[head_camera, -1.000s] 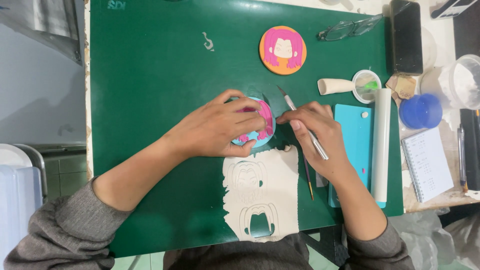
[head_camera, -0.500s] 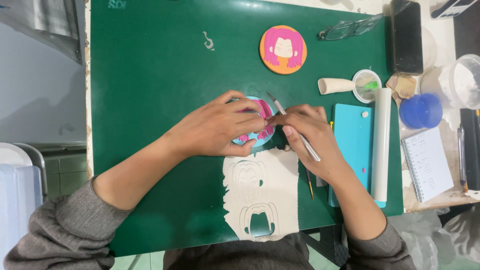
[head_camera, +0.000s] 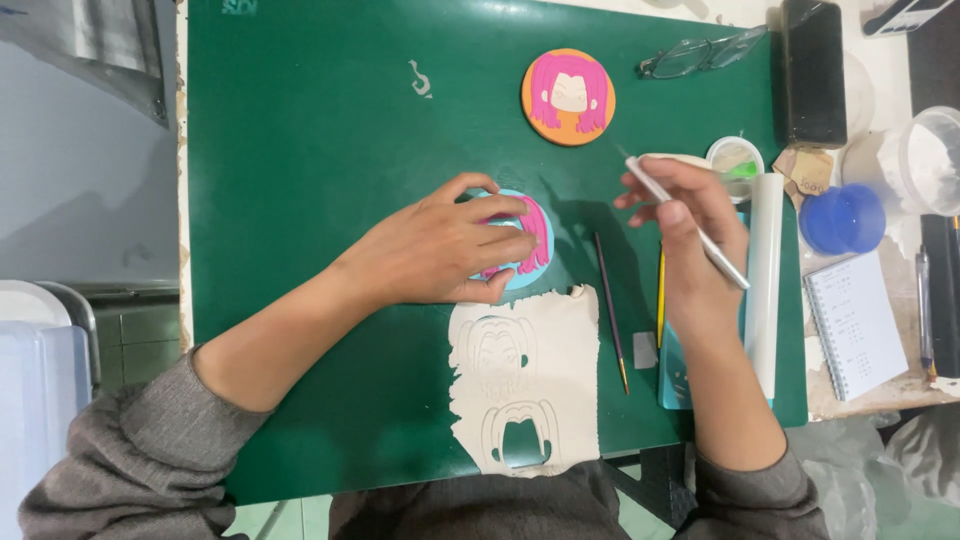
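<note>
We steady the blue disc and lift the tool.
Left hand lies flat on the disc; right hand pinches the tool beside it. Pink hair is on, face hidden.

On the green mat lie two round clay discs, one orange and one blue, plus one rolled white clay sheet. There is one white roller, one spiral notebook, one pair of glasses and one dark phone.
</note>
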